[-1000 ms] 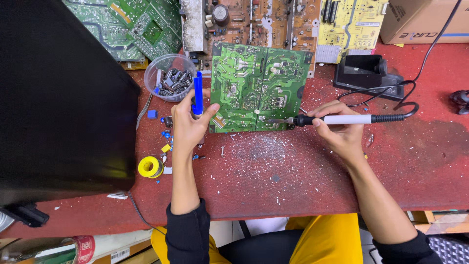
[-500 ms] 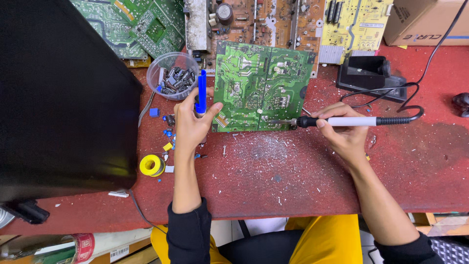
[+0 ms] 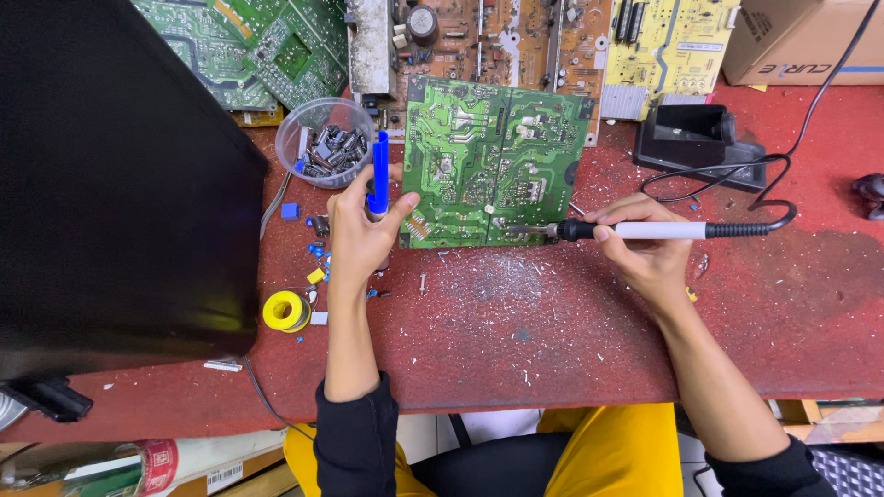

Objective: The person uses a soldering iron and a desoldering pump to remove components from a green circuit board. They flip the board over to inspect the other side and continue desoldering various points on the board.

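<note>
A green circuit board (image 3: 493,161) lies solder side up on the red bench. My left hand (image 3: 362,230) grips a blue desoldering pump (image 3: 378,173) upright at the board's left edge. My right hand (image 3: 643,253) holds a soldering iron (image 3: 635,230) with a white and black handle, lying level. Its tip touches the board near the lower edge, right of centre. The iron's black cable runs off to the right.
A black iron stand (image 3: 692,136) sits right of the board. A clear tub of small parts (image 3: 324,143) and a yellow solder reel (image 3: 285,311) lie left. More boards (image 3: 516,37) line the back. A large black panel (image 3: 110,184) covers the left.
The view has shifted slightly. Both hands keep their tools in nearly the same place, with the iron tip still at the board's lower edge.
</note>
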